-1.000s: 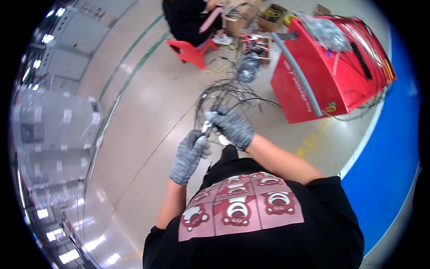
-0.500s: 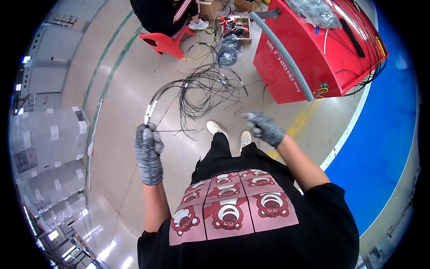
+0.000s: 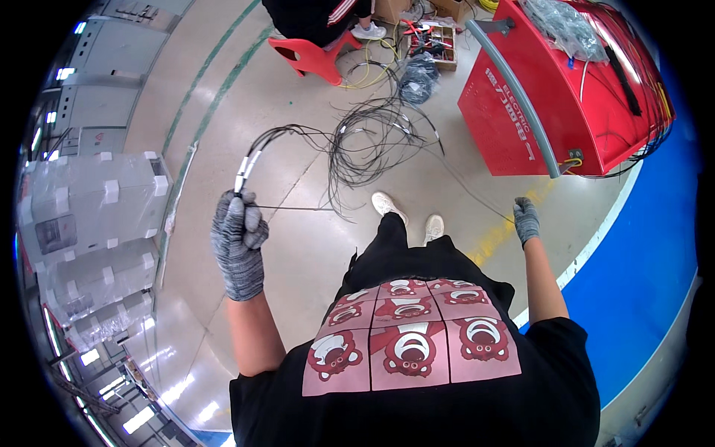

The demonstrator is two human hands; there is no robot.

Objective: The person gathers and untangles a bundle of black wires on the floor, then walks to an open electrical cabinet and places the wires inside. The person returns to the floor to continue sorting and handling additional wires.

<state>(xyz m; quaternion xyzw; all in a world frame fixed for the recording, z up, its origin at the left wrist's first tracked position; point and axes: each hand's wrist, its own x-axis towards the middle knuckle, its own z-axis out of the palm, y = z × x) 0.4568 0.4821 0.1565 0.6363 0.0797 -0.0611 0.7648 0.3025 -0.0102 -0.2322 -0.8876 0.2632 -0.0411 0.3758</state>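
Observation:
My left hand [image 3: 238, 249], in a grey knit glove, is closed around the end of a black cable bundle [image 3: 260, 144] with white sleeves just above the fingers. One dark strand sticks out sideways from that hand. The bundle arches over to a loose tangle of black cables [image 3: 365, 167] on the floor ahead. Out to the right, my gloved right hand [image 3: 526, 221] is closed on a thin cable [image 3: 474, 191] that stretches back toward the tangle. Its exact grip is too small to make out.
A red cabinet [image 3: 495, 119] with a grey handle [image 3: 514, 97] stands at right, cables and plastic on top. Ahead are a person on a red stool [image 3: 309, 61], a tool box [image 3: 445, 48] and a wrapped dark coil [image 3: 418, 78]. Wrapped cabinets [image 3: 89, 197] line the left.
My right hand has swung outward to the right, and a thin cable now runs taut toward it. The left hand keeps its hold on the bundle and sits slightly farther left.

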